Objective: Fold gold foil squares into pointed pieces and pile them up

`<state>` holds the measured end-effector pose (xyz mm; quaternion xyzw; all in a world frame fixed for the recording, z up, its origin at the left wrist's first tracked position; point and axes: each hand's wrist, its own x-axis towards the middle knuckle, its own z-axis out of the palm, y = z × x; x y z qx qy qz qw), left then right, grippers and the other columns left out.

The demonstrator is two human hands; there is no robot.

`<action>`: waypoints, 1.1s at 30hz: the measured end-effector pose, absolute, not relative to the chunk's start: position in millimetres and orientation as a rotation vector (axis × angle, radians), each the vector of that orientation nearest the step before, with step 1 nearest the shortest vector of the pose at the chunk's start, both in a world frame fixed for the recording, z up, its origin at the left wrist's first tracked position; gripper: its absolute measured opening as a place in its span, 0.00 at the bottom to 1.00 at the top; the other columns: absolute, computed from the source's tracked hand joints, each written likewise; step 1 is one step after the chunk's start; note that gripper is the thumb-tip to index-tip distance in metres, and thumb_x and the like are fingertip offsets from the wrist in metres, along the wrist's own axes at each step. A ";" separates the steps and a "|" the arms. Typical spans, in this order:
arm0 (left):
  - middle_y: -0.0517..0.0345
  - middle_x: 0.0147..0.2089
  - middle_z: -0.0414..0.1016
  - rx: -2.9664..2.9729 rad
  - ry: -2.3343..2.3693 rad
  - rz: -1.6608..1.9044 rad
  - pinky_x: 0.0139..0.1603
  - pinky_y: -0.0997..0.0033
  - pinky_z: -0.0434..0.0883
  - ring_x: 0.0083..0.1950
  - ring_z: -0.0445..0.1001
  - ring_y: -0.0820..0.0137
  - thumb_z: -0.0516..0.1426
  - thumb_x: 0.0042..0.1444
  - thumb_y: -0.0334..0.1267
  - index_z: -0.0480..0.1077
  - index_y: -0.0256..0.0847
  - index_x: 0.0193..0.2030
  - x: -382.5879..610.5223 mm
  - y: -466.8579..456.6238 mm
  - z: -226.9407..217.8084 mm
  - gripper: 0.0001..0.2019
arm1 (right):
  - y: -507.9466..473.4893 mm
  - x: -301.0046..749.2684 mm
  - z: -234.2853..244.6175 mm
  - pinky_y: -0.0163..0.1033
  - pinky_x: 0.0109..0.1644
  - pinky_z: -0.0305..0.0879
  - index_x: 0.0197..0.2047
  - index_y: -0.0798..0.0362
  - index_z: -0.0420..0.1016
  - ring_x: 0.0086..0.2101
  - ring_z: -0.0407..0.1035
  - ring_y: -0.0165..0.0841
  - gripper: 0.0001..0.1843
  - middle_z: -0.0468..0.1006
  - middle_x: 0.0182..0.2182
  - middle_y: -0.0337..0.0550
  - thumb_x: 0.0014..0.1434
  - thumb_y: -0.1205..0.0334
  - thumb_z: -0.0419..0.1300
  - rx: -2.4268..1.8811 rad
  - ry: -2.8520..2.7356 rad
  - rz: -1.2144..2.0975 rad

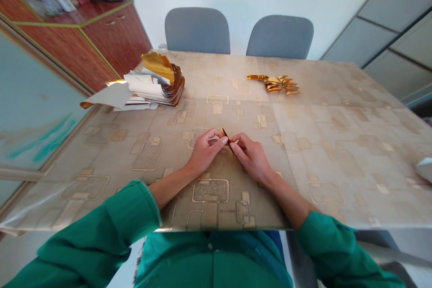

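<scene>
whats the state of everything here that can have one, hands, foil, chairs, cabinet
left hand: fingers pinched on the gold foil piece
right hand: fingers pinched on the same piece
gold foil piece: folded narrow, tilted up between both hands
foil sheet stack: loose, top sheet curled up
folded gold pieces: heaped together, untouched
left grey chair: empty
right grey chair: empty
cabinet: doors shut

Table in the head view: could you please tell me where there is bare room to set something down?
Bare: the wide right side of the table, between the gold folded pieces and the white object; also the near-left corner, below the sheet stack. Crowded: the middle, where left hand and right hand pinch a gold strip.
</scene>
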<state>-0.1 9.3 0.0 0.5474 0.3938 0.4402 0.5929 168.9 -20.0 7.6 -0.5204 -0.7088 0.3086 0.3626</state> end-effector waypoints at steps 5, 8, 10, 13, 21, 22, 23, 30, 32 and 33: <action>0.59 0.37 0.74 1.408 0.996 1.067 0.39 0.70 0.78 0.36 0.77 0.71 0.61 0.56 0.42 0.67 0.38 0.37 1.8 8.5 -3.8 0.10 | -18.4 167.1 3.1 0.36 0.36 0.61 0.45 0.53 0.69 0.31 0.68 0.33 0.08 0.75 0.30 0.41 0.65 0.61 0.53 -1.334 -1.980 0.442; 0.58 0.36 0.74 1.528 1.037 1.117 0.40 0.71 0.78 0.38 0.78 0.70 0.60 0.54 0.36 0.67 0.38 0.35 5.4 7.0 -5.4 0.06 | -18.1 163.5 -0.1 0.39 0.39 0.63 0.47 0.53 0.68 0.35 0.70 0.36 0.10 0.76 0.33 0.44 0.61 0.66 0.54 -1.313 -2.036 0.298; 0.59 0.36 0.74 1.564 1.065 1.127 0.37 0.73 0.77 0.37 0.79 0.70 0.59 0.52 0.32 0.66 0.39 0.36 8.2 5.4 -5.2 0.06 | -18.1 160.7 -2.2 0.38 0.38 0.64 0.48 0.53 0.68 0.33 0.70 0.36 0.12 0.76 0.32 0.44 0.60 0.69 0.53 -1.306 -2.029 0.294; 0.58 0.37 0.76 1.580 1.113 1.119 0.35 0.74 0.77 0.37 0.80 0.70 0.57 0.51 0.28 0.65 0.39 0.40 11.6 3.1 -4.2 0.10 | -17.8 157.2 -5.2 0.36 0.35 0.63 0.47 0.53 0.66 0.31 0.70 0.33 0.14 0.76 0.31 0.42 0.59 0.71 0.52 -1.295 -1.978 0.308; 0.53 0.42 0.80 1.629 1.077 1.152 0.47 0.68 0.77 0.43 0.80 0.68 0.55 0.60 0.33 0.72 0.37 0.45 10.6 0.8 -6.0 0.09 | -17.9 153.6 -7.9 0.36 0.35 0.65 0.49 0.51 0.64 0.31 0.71 0.33 0.13 0.76 0.32 0.42 0.60 0.68 0.52 -1.326 -1.926 0.198; 0.54 0.41 0.81 1.646 1.082 1.161 0.46 0.69 0.77 0.42 0.80 0.69 0.55 0.60 0.33 0.73 0.37 0.45 10.3 0.5 -6.2 0.09 | -18.0 153.0 -7.8 0.37 0.35 0.66 0.49 0.51 0.64 0.31 0.71 0.34 0.13 0.76 0.32 0.42 0.60 0.67 0.53 -1.330 -1.933 0.179; 0.54 0.40 0.81 1.657 1.088 1.172 0.45 0.69 0.76 0.41 0.80 0.69 0.54 0.60 0.33 0.72 0.37 0.45 10.2 0.2 -6.2 0.09 | -18.2 152.4 -7.9 0.37 0.36 0.66 0.49 0.51 0.64 0.32 0.71 0.34 0.13 0.76 0.32 0.43 0.60 0.67 0.53 -1.335 -1.938 0.164; 0.56 0.40 0.80 1.665 1.048 1.126 0.43 0.73 0.74 0.41 0.79 0.71 0.54 0.62 0.33 0.71 0.38 0.46 11.9 -0.7 -4.1 0.08 | -18.6 151.0 -10.3 0.38 0.39 0.67 0.52 0.51 0.62 0.36 0.73 0.35 0.17 0.78 0.37 0.45 0.59 0.70 0.50 -1.357 -1.960 0.156; 0.57 0.39 0.80 1.682 1.074 1.119 0.41 0.73 0.73 0.39 0.78 0.71 0.53 0.63 0.34 0.71 0.38 0.44 11.7 -1.0 -4.6 0.07 | -19.2 151.1 -9.1 0.39 0.39 0.67 0.52 0.52 0.63 0.36 0.73 0.36 0.17 0.78 0.37 0.47 0.59 0.70 0.49 -1.383 -1.982 0.154; 0.57 0.38 0.80 1.693 1.090 1.116 0.40 0.73 0.73 0.38 0.78 0.71 0.54 0.63 0.35 0.71 0.39 0.44 11.5 -1.2 -5.0 0.07 | -19.6 151.1 -8.1 0.39 0.39 0.67 0.51 0.52 0.64 0.36 0.73 0.37 0.17 0.78 0.36 0.47 0.58 0.70 0.49 -1.402 -1.990 0.148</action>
